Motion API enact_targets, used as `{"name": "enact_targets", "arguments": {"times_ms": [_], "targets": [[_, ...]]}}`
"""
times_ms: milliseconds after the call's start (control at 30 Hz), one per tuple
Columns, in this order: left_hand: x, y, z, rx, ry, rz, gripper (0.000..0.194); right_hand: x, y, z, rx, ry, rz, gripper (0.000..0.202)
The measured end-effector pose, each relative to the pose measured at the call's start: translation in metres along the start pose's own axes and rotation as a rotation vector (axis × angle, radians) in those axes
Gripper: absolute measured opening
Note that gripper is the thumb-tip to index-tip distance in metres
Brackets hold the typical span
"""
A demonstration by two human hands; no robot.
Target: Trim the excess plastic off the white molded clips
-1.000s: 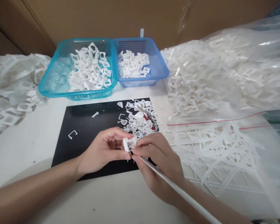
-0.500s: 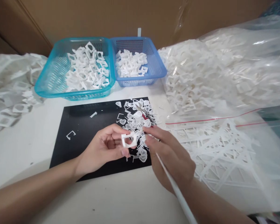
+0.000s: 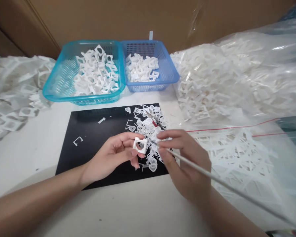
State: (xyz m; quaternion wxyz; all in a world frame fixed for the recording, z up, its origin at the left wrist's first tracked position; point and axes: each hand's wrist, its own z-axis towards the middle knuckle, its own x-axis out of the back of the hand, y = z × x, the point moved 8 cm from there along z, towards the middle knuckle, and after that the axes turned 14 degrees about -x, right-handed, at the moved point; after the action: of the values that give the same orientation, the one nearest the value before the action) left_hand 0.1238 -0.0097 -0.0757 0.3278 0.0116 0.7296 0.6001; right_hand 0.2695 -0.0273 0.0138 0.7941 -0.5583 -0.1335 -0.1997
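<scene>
In my left hand [image 3: 122,149] is a small white plastic frame part [image 3: 140,145] with a rounded opening, pinched between thumb and fingers over a black mat [image 3: 86,128]. Close by on the right, my right hand [image 3: 185,158] is closed on a slim tool whose tip points at the part; the tool's body is mostly hidden by the fingers. A pale cord [image 3: 227,179] runs from that hand to the lower right. Beneath and behind the hands lies a heap of white plastic scraps [image 3: 150,121], with red-handled nippers [image 3: 156,121] resting on it.
A turquoise basket [image 3: 48,93] and a blue basket [image 3: 167,74] stand at the back, both holding white parts. Clear bags of white parts [image 3: 207,82] fill the right back; more bagged parts [image 3: 17,95] lie at left. White lattice sprues [image 3: 244,161] spread at right.
The frame part has turned in my left hand, its opening now facing me more. My right hand has shifted slightly right, and the cord has swung out to the right.
</scene>
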Motion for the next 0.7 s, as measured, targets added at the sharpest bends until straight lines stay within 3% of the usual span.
{"name": "enact_targets", "arguments": {"times_ms": [133, 367, 567, 700], "targets": [[-0.005, 0.003, 0.0, -0.038, -0.046, 0.053, 0.022, -0.019, -0.009, -0.008, 0.065, -0.123, 0.028, 0.018], [0.001, -0.002, -0.002, 0.0, 0.05, 0.134, 0.018, -0.027, -0.002, -0.012, 0.077, -0.103, 0.003, 0.022], [0.002, 0.0, -0.002, -0.054, 0.084, 0.215, 0.034, -0.032, 0.006, -0.011, -0.021, -0.139, -0.008, 0.016], [0.0, 0.005, -0.003, -0.074, 0.064, 0.302, 0.032, -0.033, 0.011, -0.011, -0.086, -0.162, 0.0, 0.017]]}}
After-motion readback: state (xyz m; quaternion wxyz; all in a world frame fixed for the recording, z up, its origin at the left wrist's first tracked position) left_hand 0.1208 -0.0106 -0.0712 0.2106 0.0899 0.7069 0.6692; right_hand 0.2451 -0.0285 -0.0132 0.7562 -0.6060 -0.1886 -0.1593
